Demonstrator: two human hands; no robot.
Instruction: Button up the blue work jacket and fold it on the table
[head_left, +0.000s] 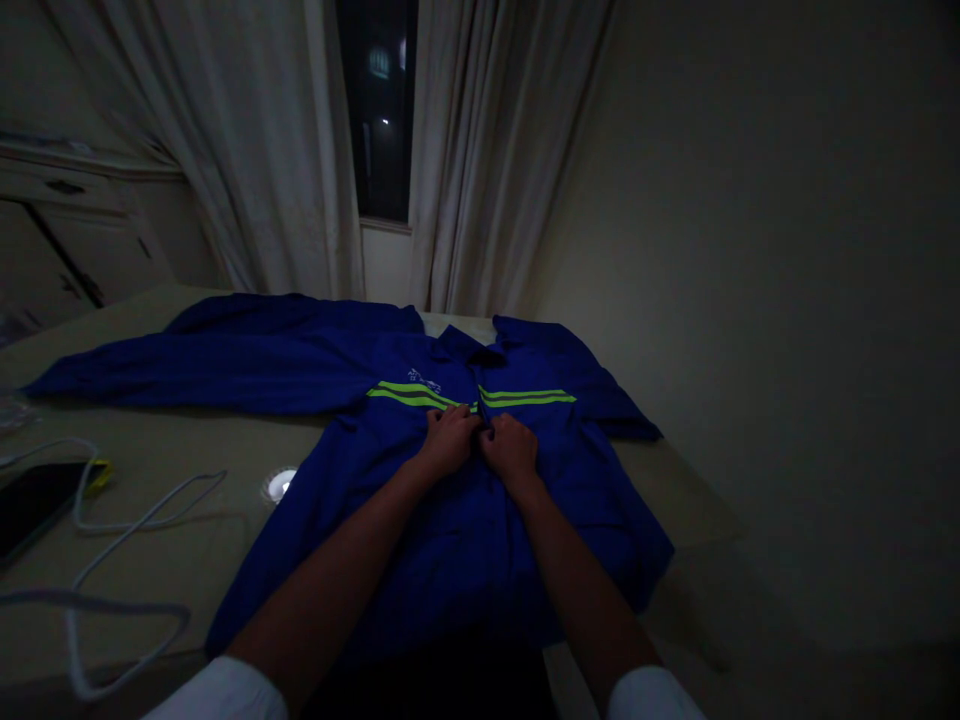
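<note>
A blue jacket (360,360) with two bright green chest stripes lies spread front-up on a beige table (180,540), one sleeve stretched out to the left. My left hand (448,440) and my right hand (511,448) meet at the jacket's front opening just below the stripes. Both hands have their fingers curled and pinched on the fabric edges of the front closure. What exactly sits between the fingertips is too dark to make out.
A white cable (112,540) loops over the table's left side beside a dark phone (37,500). A small round white object (280,485) lies by the jacket's left edge. Curtains (480,150) and a dark window stand behind; a bare wall is at the right.
</note>
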